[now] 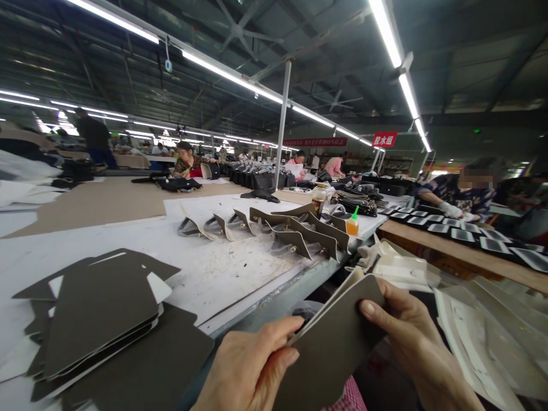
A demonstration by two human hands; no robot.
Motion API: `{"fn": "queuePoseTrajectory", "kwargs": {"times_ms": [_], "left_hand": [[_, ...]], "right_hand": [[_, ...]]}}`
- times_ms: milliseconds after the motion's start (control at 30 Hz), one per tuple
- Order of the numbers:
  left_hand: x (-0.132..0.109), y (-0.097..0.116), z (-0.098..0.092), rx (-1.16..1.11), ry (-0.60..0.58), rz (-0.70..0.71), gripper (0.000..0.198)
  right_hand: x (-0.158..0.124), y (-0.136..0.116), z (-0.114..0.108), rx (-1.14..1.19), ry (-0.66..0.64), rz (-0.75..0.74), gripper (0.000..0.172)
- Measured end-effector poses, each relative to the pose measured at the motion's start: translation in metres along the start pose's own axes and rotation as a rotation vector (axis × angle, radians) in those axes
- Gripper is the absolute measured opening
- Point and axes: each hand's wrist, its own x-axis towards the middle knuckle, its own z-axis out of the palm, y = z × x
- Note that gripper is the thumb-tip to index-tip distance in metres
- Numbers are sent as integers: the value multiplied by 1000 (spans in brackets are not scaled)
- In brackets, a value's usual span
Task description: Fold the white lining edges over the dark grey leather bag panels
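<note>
In the head view, low in the centre of the frame, the left hand point(252, 365) pinches the near edge of a grey-brown panel point(334, 342), thumb closed on its face. The right hand point(413, 337) grips the panel's upper right corner, thumb pressed on top. The panel is held tilted, just off the bench point(214, 274) edge. At lower left a stack of grey cut pieces point(98, 314) lies on the bench. Mid-frame stands a row of clasp flaps point(278, 231), with an orange bottle point(352, 224) beside it. At right, a co-worker point(462, 194) leans over another bench.
</note>
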Motion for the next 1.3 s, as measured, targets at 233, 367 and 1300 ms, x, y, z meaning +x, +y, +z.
{"fn": "queuePoseTrajectory", "kwargs": {"times_ms": [233,367,1300], "left_hand": [[-1,0,-10,-20,-93,26,26],[1,1,-9,-103,-102,36,37],[7,9,49,-465,127,-431,4]], "right_hand": [[5,0,7,89,-23,64,41],[7,4,7,106,-32,86,44],[-14,-30,32,-511,-55,-256,31]]}}
